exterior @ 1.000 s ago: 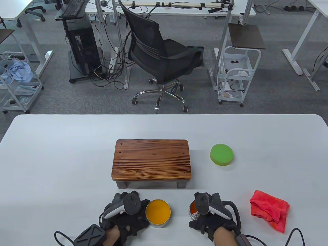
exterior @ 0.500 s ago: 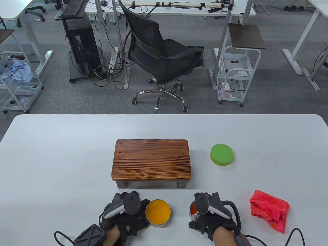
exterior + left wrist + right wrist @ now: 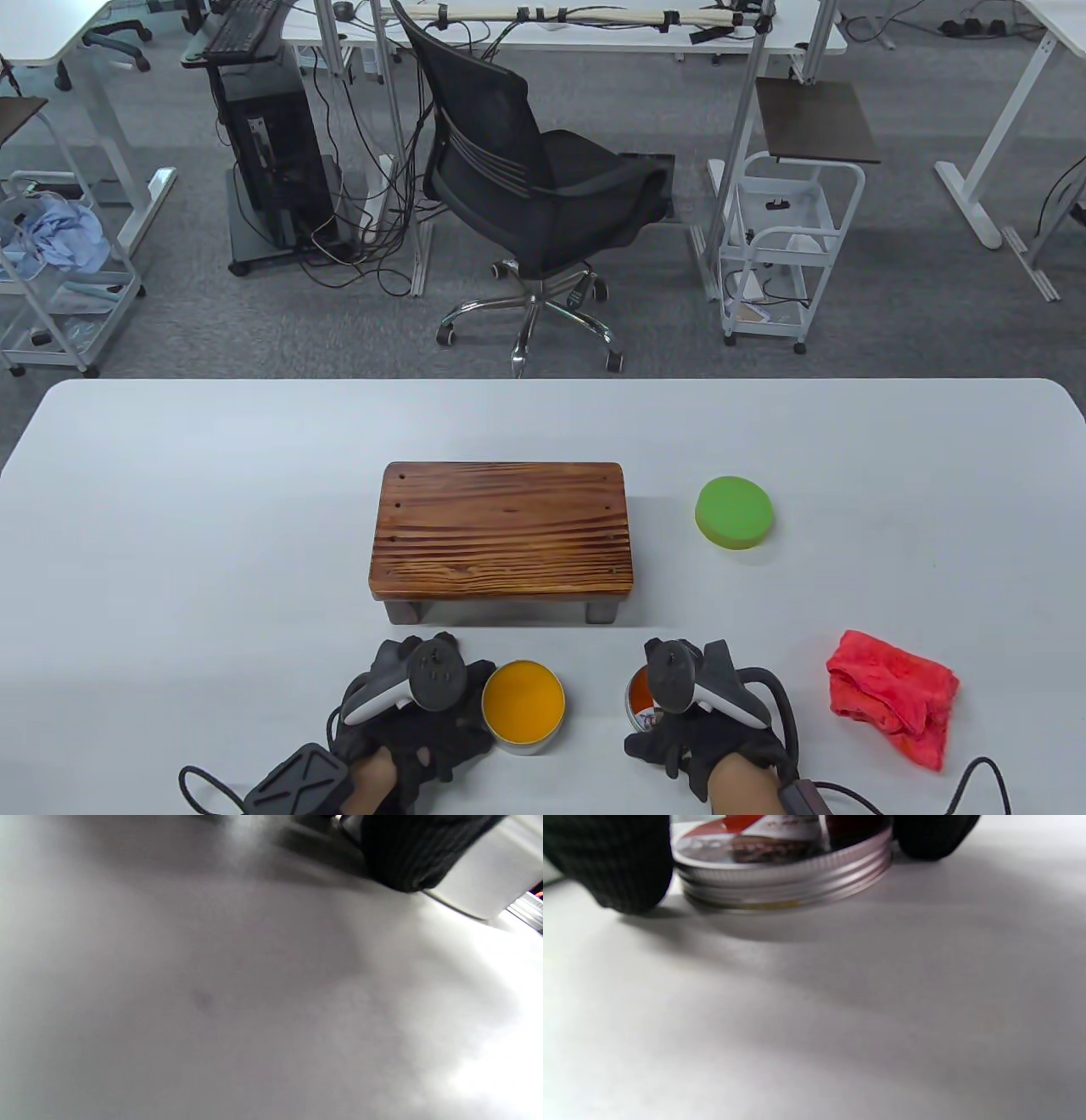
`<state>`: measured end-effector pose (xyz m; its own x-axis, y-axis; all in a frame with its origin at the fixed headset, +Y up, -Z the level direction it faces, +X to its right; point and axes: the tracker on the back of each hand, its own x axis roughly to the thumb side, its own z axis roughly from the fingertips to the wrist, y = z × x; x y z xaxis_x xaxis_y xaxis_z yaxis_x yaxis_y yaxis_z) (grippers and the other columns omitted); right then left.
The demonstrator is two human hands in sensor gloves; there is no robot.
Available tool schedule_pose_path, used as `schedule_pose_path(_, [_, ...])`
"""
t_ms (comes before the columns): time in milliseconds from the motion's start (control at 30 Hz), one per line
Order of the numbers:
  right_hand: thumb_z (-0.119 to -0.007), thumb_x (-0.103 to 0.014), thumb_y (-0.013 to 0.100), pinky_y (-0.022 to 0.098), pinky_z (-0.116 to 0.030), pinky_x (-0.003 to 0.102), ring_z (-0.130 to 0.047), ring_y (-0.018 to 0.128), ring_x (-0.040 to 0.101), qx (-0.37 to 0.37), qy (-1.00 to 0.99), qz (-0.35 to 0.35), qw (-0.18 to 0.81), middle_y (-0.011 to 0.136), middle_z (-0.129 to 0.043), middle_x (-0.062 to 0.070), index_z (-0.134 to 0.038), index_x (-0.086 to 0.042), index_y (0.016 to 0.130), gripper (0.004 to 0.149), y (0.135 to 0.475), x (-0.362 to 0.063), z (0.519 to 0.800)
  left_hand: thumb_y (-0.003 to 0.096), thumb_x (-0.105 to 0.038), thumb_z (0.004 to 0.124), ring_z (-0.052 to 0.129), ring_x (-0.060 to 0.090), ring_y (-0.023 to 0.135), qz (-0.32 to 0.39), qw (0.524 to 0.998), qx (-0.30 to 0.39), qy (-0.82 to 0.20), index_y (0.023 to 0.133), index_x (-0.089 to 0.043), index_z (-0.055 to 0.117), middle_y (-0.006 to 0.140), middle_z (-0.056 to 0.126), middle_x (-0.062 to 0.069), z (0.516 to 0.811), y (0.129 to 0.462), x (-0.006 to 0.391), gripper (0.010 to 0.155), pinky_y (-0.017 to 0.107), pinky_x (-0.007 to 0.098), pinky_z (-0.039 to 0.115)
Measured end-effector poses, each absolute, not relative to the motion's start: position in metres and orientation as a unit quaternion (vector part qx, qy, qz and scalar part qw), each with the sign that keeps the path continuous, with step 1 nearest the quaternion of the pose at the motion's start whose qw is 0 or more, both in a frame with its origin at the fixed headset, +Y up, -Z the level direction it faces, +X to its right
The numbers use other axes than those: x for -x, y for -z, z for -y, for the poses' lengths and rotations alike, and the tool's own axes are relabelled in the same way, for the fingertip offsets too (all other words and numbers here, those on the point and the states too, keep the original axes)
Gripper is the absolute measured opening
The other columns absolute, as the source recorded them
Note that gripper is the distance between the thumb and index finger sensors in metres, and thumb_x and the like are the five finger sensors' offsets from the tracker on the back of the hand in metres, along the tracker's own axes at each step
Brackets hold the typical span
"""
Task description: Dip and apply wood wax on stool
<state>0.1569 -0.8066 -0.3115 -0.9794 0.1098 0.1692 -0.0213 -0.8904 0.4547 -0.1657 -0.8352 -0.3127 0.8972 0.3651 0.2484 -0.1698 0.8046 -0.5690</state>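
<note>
Your open wax tin [image 3: 523, 706] sits on the desk [image 3: 170, 552] near its front edge, touching the fingers of your left hand [image 3: 413, 722], which lies just to its left. The tin is a low round metal can, its smooth orange wax filling it to just below the rim. In the left wrist view a gloved fingertip [image 3: 407, 853] presses against the tin's plain silver wall [image 3: 483, 878]; your left hand is curled against the tin's side and grips it.

Your right hand [image 3: 704, 722] rests just to the right, over the lid [image 3: 642, 700]. In the right wrist view the lid [image 3: 785, 870] lies flat on the desk, a shallow silver disc with threaded ridges round its edge and a printed red and white label on top, with two black knit fingertips [image 3: 628, 874] set down at either side of it, holding it.

Behind the tin stands the stool [image 3: 502, 531], a low rectangular wooden piece with a dark brown striped grain, rounded corners and short dark legs. Right of the stool lies a round green sponge pad [image 3: 734, 513], thick and matte. A crumpled red cloth [image 3: 895, 692] lies well to the right of your right hand.
</note>
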Motion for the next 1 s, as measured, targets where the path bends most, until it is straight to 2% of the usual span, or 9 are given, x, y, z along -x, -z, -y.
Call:
schedule_pose_path(100, [-0.082, -0.067, 0.047, 0.071, -0.063, 0.058, -0.048, 0.102, 0.037, -0.088, -0.965, -0.239, 0.066, 0.114, -0.034, 0.011, -0.026, -0.019, 0.112, 0.098, 0.309, -0.162, 0.798, 0.0630, -0.062, 0.065, -0.010, 0.058, 0.094, 0.176, 0.933, 0.278, -0.144, 0.107, -0.046, 0.027, 0.114, -0.009, 0.023, 0.835, 0.313, 0.166, 0.060, 0.057, 0.084, 0.009])
schedule_pose_path(300, [-0.084, -0.072, 0.043, 0.068, -0.062, 0.067, -0.049, 0.103, 0.048, -0.067, -0.981, -0.155, 0.094, 0.119, -0.030, 0.019, -0.021, -0.020, 0.117, 0.110, 0.312, -0.180, 0.751, 0.0629, -0.062, 0.065, -0.010, 0.058, 0.094, 0.178, 0.933, 0.279, -0.144, 0.107, -0.046, 0.027, 0.114, -0.009, 0.022, 0.835, 0.313, 0.166, 0.060, 0.056, 0.084, 0.008])
schedule_pose_path(433, [-0.083, -0.072, 0.043, 0.068, -0.061, 0.068, -0.049, 0.103, 0.050, -0.032, -0.988, -0.129, 0.080, 0.119, -0.030, 0.019, -0.021, -0.021, 0.117, 0.110, 0.338, -0.196, 0.718, 0.0630, -0.062, 0.064, -0.010, 0.058, 0.094, 0.178, 0.933, 0.277, -0.144, 0.107, -0.047, 0.027, 0.114, -0.009, 0.022, 0.835, 0.313, 0.166, 0.059, 0.056, 0.084, 0.008])
schedule_pose_path(567, [-0.083, -0.072, 0.042, 0.068, -0.060, 0.069, -0.047, 0.104, 0.050, 0.013, -0.987, -0.132, 0.092, 0.120, -0.028, 0.019, -0.021, -0.021, 0.117, 0.110, 0.379, -0.213, 0.701, 0.0630, -0.062, 0.064, -0.010, 0.058, 0.094, 0.178, 0.933, 0.278, -0.145, 0.107, -0.047, 0.027, 0.114, -0.009, 0.022, 0.836, 0.313, 0.166, 0.059, 0.056, 0.084, 0.008])
schedule_pose_path(733, [-0.083, -0.073, 0.042, 0.069, -0.058, 0.069, -0.043, 0.105, 0.051, 0.072, -0.979, -0.164, 0.093, 0.120, -0.022, 0.020, -0.019, -0.023, 0.117, 0.110, 0.434, -0.232, 0.704, 0.0633, -0.062, 0.064, -0.010, 0.058, 0.094, 0.178, 0.933, 0.277, -0.145, 0.107, -0.047, 0.027, 0.113, -0.009, 0.022, 0.836, 0.313, 0.166, 0.059, 0.056, 0.084, 0.008])
schedule_pose_path(900, [-0.082, -0.073, 0.042, 0.070, -0.056, 0.070, -0.037, 0.107, 0.051, 0.115, -0.967, -0.210, 0.085, 0.119, -0.013, 0.020, -0.014, -0.025, 0.116, 0.111, 0.480, -0.242, 0.733, 0.0634, -0.062, 0.064, -0.011, 0.058, 0.094, 0.178, 0.933, 0.278, -0.146, 0.107, -0.047, 0.027, 0.113, -0.010, 0.023, 0.836, 0.313, 0.166, 0.059, 0.056, 0.084, 0.008])
schedule_pose_path(1000, [-0.083, -0.073, 0.041, 0.071, -0.054, 0.071, -0.032, 0.108, 0.051, 0.148, -0.956, -0.227, 0.115, 0.119, -0.008, 0.019, -0.011, -0.027, 0.115, 0.112, 0.499, -0.249, 0.754, 0.0634, -0.062, 0.064, -0.011, 0.058, 0.094, 0.178, 0.933, 0.278, -0.146, 0.107, -0.047, 0.027, 0.113, -0.010, 0.022, 0.836, 0.313, 0.166, 0.059, 0.056, 0.084, 0.008])
